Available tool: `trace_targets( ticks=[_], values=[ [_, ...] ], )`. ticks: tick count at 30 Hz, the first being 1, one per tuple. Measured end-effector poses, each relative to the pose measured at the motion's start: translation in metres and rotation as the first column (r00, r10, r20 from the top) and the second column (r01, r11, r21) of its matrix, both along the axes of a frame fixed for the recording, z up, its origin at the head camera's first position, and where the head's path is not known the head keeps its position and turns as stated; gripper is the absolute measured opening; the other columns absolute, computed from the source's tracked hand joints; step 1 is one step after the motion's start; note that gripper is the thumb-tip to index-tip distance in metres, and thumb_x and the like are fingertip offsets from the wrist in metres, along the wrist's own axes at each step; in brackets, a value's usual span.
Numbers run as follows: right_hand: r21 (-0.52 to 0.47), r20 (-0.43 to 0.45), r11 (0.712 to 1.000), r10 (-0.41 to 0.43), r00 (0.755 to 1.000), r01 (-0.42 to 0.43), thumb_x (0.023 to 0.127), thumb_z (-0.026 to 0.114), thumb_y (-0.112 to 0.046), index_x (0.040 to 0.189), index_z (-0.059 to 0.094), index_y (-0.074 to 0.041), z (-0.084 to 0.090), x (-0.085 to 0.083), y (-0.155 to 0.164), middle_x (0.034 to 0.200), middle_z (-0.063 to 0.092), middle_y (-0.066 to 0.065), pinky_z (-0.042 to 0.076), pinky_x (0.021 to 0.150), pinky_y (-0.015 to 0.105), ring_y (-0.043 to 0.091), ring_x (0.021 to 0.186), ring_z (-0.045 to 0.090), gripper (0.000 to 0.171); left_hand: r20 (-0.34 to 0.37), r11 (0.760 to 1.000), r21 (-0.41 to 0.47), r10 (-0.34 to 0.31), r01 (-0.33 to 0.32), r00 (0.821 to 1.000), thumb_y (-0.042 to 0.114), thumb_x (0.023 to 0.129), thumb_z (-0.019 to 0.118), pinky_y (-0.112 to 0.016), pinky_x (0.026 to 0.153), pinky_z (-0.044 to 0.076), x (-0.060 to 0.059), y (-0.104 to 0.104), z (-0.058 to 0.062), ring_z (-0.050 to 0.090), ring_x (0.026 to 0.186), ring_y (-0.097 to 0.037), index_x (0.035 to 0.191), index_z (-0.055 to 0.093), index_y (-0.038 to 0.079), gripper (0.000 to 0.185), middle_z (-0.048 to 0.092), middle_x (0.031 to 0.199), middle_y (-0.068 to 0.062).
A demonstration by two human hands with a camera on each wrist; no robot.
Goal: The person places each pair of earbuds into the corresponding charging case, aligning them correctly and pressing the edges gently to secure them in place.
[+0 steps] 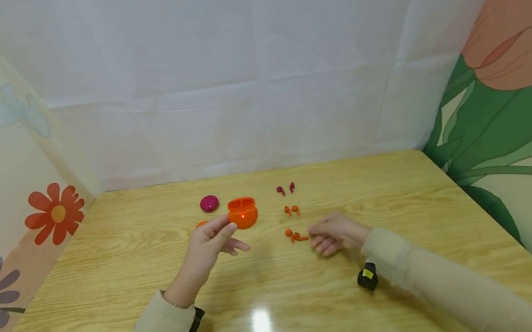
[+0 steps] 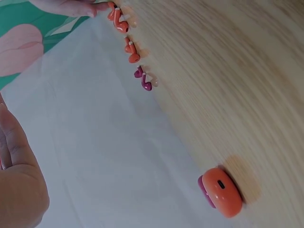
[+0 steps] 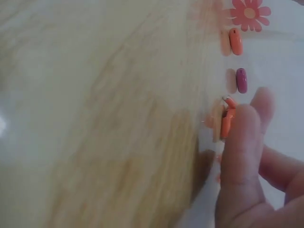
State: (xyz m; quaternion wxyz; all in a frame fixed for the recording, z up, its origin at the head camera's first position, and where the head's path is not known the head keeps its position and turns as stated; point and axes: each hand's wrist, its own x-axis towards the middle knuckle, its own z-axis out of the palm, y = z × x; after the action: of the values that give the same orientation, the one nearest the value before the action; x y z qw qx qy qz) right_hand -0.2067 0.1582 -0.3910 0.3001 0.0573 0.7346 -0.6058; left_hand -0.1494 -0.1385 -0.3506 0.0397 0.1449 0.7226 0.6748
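My left hand [image 1: 211, 242] grips an orange earbud case [image 1: 243, 218] at its left side, thumb in front. The case is held above the table with its lid up. In the left wrist view the hand hides nearly all of it. On the right, my right hand [image 1: 336, 233] is low over the table, fingers loosely bent. Its fingertips are right by the stem of an orange earbud [image 1: 298, 236] in the nearest pair; whether they touch it, I cannot tell. In the right wrist view a finger partly covers the orange earbuds [image 3: 226, 124].
Behind that pair lie two more orange earbuds [image 1: 295, 209], then two magenta earbuds [image 1: 280, 190]. A shut magenta case [image 1: 209, 203] sits back left. A second orange case [image 2: 223, 192] is mostly behind my left hand in the head view. White cloth [image 1: 261, 108] hangs behind the table.
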Motion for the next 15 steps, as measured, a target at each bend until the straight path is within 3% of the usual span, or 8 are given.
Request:
trace_targets(
  ticks=[9, 15],
  values=[
    [0.012, 0.028, 1.000, -0.024, 0.999, 0.023, 0.097, 0.060, -0.012, 0.106, 0.063, 0.005, -0.006, -0.003, -0.007, 0.071, 0.068, 0.007, 0.056, 0.055, 0.028, 0.012, 0.056, 0.065, 0.019, 0.015, 1.000, 0.029, 0.001, -0.002, 1.000, 0.014, 0.102, 0.052, -0.025, 0.062, 0.055, 0.001, -0.001, 0.001, 0.071, 0.070, -0.013, 0.133, 0.049, -0.014, 0.042, 0.065, 0.115, -0.025],
    [0.046, 0.017, 0.999, -0.013, 1.000, 0.012, 0.095, 0.064, -0.010, 0.100, 0.064, 0.001, -0.007, -0.003, -0.013, 0.069, 0.067, 0.007, 0.055, 0.052, 0.027, 0.012, 0.055, 0.064, 0.012, 0.024, 1.000, 0.031, 0.004, -0.005, 1.000, 0.014, 0.102, 0.052, -0.025, 0.063, 0.055, 0.002, -0.002, 0.000, 0.071, 0.071, -0.013, 0.134, 0.049, -0.013, 0.042, 0.065, 0.117, -0.024]
  ],
)
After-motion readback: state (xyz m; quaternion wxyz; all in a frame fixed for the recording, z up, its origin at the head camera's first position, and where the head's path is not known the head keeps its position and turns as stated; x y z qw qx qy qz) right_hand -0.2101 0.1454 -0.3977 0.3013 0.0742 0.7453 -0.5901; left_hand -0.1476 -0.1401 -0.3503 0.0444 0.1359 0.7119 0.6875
